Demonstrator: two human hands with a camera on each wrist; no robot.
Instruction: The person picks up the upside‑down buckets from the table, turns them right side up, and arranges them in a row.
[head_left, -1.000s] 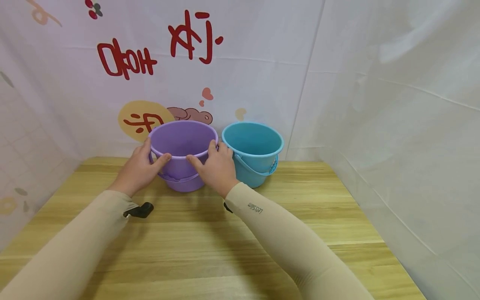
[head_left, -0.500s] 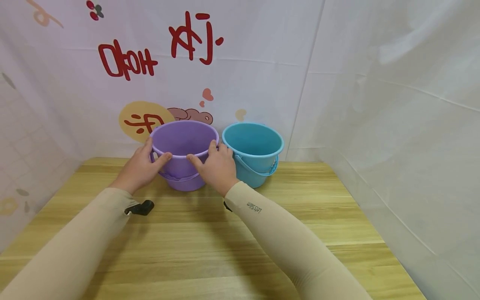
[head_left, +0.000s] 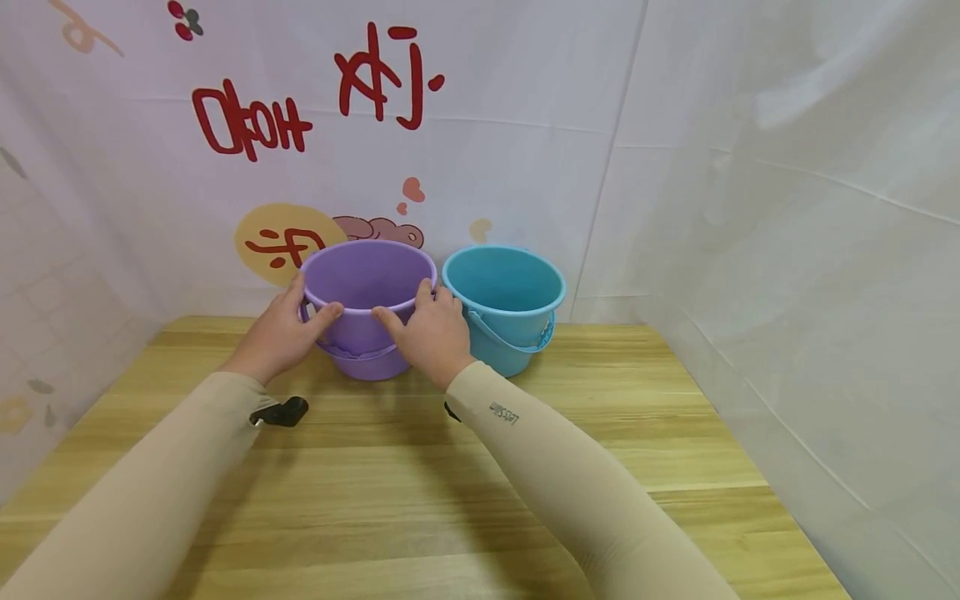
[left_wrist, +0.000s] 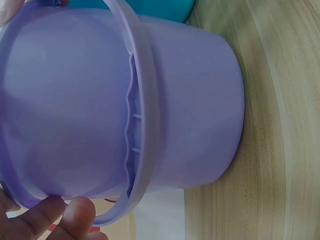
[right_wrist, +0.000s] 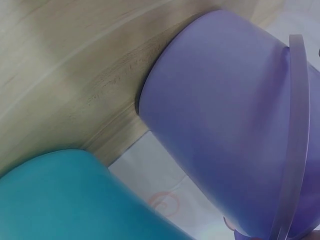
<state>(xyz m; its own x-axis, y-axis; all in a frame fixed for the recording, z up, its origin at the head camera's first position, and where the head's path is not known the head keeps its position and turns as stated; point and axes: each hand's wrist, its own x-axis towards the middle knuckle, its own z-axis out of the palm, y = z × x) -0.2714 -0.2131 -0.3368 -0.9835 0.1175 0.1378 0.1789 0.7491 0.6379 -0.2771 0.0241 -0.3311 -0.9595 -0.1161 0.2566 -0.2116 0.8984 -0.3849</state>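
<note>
A purple bucket (head_left: 367,329) stands upright at the back of the wooden table, its handle hanging down across the front. My left hand (head_left: 277,333) holds it from the left, thumb at the front rim and fingers around the side; two of those fingers (left_wrist: 77,215) show at the bucket's side in the left wrist view. On the opposite side my right hand (head_left: 435,333) holds it too, thumb at the rim and fingertips by the right edge. Close to the right of that hand stands a light blue bucket (head_left: 501,337), also upright with its handle down.
The wood-grain table (head_left: 360,500) runs back to a white printed cloth (head_left: 525,167) with red lettering. Another white cloth (head_left: 810,292) hangs along the right side. A black strap piece (head_left: 281,412) sticks out at the left sleeve's cuff.
The purple bucket has shifted very slightly back and to the right, with both hands still on it. The blue bucket has stayed in place.
</note>
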